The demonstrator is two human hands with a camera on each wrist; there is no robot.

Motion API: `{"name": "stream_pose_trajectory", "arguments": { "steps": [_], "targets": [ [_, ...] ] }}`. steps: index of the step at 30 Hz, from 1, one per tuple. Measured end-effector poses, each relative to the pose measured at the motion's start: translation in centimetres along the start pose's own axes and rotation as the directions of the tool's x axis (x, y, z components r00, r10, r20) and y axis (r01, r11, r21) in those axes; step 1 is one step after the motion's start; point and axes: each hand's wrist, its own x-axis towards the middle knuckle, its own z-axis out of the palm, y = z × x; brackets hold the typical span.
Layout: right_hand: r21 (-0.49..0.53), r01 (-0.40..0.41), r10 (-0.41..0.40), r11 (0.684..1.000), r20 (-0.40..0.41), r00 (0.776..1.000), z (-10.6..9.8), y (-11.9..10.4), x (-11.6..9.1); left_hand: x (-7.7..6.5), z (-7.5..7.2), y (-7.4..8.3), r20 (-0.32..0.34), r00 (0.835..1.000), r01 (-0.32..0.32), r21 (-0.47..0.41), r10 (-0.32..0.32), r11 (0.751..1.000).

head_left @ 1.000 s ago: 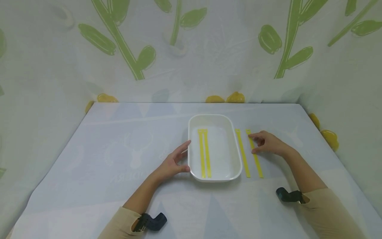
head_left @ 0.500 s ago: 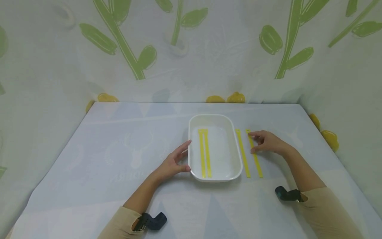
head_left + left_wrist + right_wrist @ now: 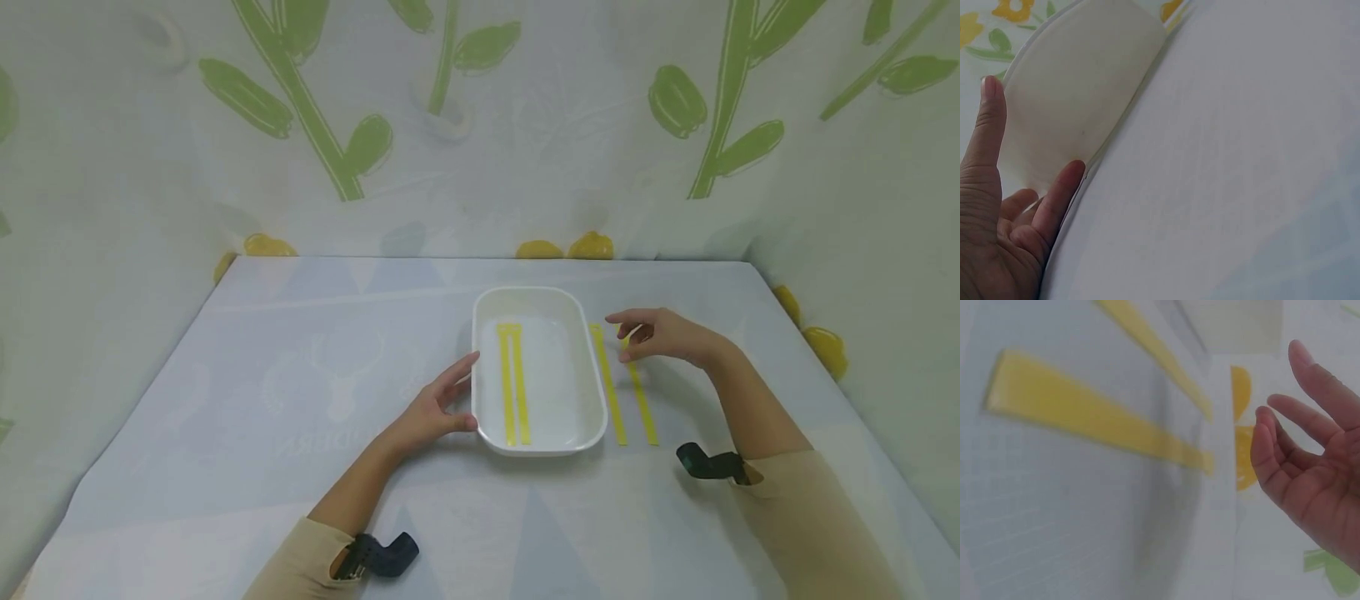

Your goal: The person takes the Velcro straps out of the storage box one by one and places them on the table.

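A white rectangular tray [image 3: 562, 392] holds two flat yellow strips [image 3: 522, 392] side by side, each with a wider head at its far end. My left hand [image 3: 429, 411] rests its fingertips and thumb against the tray's left side. In the left wrist view those fingers [image 3: 1060, 194] lie along the tray's outer wall [image 3: 1085, 81]. To the right of the tray, two more yellow strips lie on the table, an inner strip [image 3: 612, 396] and an outer strip [image 3: 643, 404]. Over their far ends hovers my right hand [image 3: 670, 336], fingers loosely bent; the right wrist view shows nothing between them.
The table [image 3: 247, 400] has a pale, faintly patterned cover. Behind and beside it hangs a white cloth wall [image 3: 540, 150] printed with green leaves and yellow shapes. Black wrist devices [image 3: 390, 557] sit at both sleeve cuffs.
My right hand has lifted off the outer yellow strip and shifted slightly away and left, above the strips' far ends. My left hand and the tray stay put.
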Motion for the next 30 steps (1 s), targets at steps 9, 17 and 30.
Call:
{"name": "stream_pose_trajectory", "arguments": {
  "steps": [9, 17, 30],
  "targets": [
    [0.037, 0.024, -0.027, 0.999, 0.069, 0.997, -1.1, -3.1, 1.2, 0.1, 0.0, 0.0, 0.001, 1.000, -0.017, -0.003, 0.017, 1.000],
    [0.097, 0.049, -0.065, 0.994, 0.178, 0.982, -1.1, -5.7, 2.5, 0.0, 0.1, 0.0, 0.009, 0.999, -0.032, -0.023, 0.032, 0.999],
    [0.100, -0.094, 0.066, 0.991, 0.253, 0.965, 1.4, -8.0, 7.7, 0.0, 0.1, 0.1, 0.012, 1.000, -0.007, -0.020, 0.007, 1.000]
  ]
}}
